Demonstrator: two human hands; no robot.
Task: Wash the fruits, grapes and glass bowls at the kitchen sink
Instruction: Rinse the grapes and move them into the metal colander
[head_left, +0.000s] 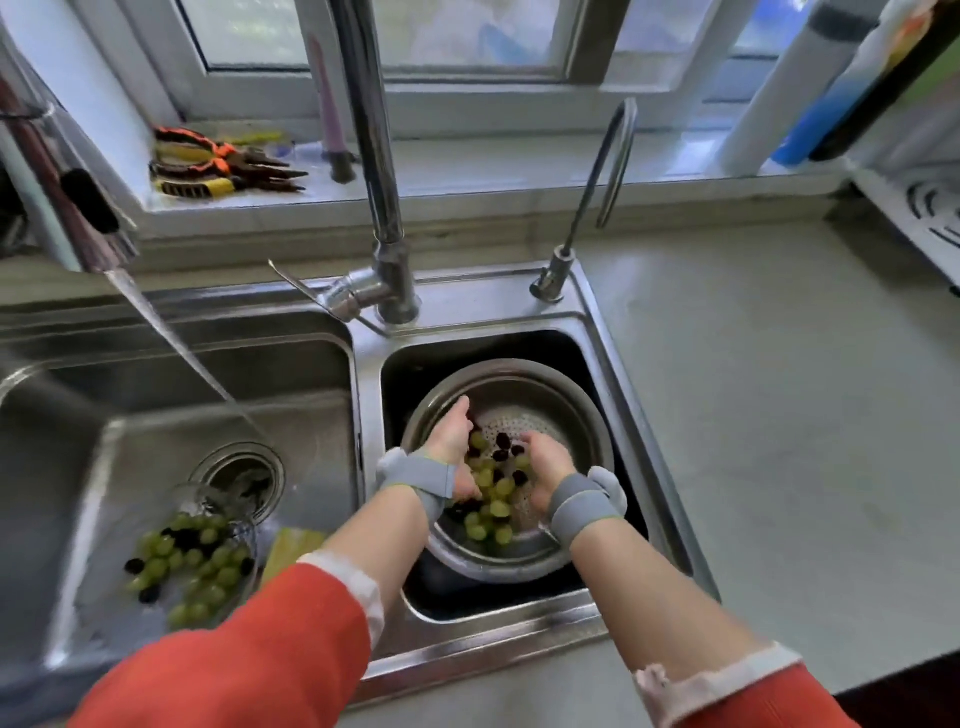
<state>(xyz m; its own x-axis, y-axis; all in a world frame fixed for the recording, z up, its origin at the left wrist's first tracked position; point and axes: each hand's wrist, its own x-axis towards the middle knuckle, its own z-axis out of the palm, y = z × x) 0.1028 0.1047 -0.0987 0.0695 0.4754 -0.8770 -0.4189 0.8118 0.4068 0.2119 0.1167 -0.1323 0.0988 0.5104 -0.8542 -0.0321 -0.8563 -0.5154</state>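
I count two hands: my left hand (457, 447) and right hand (545, 470). There are two sink basins, the large left basin (171, 384) and the small right basin (524, 343). I see one metal colander (582, 410), one glass bowl (228, 525), two taps, the main faucet (379, 197) and a thin spout (602, 171), and two pliers (223, 166). The grapes (491, 491) are too many for me to count.

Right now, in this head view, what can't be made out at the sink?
- Left hand and right hand: fingertips sunk among the grapes in the colander, so any grip is hidden.
- Glass bowl: blurred by the running water.
- Faucet top: cut off by the frame's upper edge.
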